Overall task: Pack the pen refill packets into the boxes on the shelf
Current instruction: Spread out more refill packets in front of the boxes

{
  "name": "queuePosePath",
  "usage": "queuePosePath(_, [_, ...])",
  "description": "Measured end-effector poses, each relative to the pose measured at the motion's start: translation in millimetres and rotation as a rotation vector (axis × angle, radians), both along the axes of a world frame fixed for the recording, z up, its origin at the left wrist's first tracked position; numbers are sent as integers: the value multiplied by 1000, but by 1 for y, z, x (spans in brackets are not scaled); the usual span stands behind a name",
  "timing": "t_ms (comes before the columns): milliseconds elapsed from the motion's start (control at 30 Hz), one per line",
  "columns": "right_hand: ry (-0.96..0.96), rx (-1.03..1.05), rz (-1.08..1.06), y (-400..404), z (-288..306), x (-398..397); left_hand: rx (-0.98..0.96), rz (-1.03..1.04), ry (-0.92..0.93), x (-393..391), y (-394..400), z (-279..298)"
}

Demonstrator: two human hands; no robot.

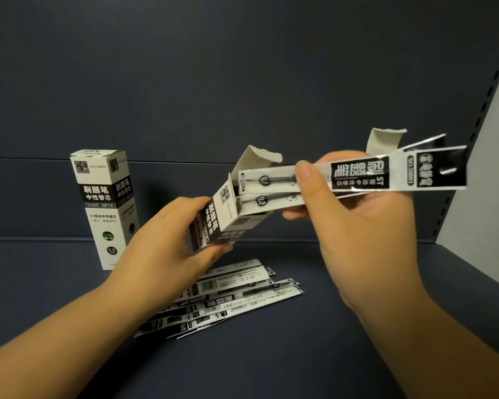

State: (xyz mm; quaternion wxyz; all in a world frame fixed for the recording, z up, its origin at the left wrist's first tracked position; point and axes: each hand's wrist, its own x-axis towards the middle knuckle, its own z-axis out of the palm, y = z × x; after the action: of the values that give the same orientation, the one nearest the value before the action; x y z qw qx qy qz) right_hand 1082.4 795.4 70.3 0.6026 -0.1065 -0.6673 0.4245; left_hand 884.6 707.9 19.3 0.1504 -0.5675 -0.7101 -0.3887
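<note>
While the left hand (167, 240) grips the open box (222, 217) around its lower half, fingers curled over the far side and thumb under the near edge, the box lies tilted, mouth up and toward the right hand (355, 223). Box count: 2. The second box (104, 208) stands upright, well to the left of the left-hand grip, top flaps loosely shut, untouched.

Right hand pinches a bundle of refill packets (366, 174), thumb on the near face, fingers behind. At least 2 packets countable in the bundle: two printed ends sit side by side at the box mouth, and a further glossy edge shows past the fingers at the far right end; exact number cannot be told. The bundle's left ends are just inside the box mouth; most of its length, including the part beyond the grip to the right, is outside. Two box flaps visible: one (260, 158) just above the mouth, another (385, 139) showing above the right-hand fingers.

Below both grips, loose packets (228, 298) lie fanned and overlapping on the dark shelf (271, 355); roughly 6 distinguishable, count uncertain since the left forearm covers part.
</note>
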Motion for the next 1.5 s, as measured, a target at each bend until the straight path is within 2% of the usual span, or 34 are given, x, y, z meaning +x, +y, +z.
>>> queuePosePath(267, [-216,-61,127,14,0,-1,-15,1,27,2,0,1])
queuePosePath(767, [-166,22,28,11,9,7,-95,32,214,14,2,3])
queuePosePath(967, [-234,-77,110,16,6,7,-80,47,194,15,2,3])
queuePosePath(1200, [-202,-69,45,16,12,12,-61,38,179,17,1,5])
queuePosePath(1367, [-359,-73,23,12,5,8,-82,22,204,18,3,4])
queuePosePath(1500, [-518,26,-43,4,0,2,-87,-10,242,19,4,2])
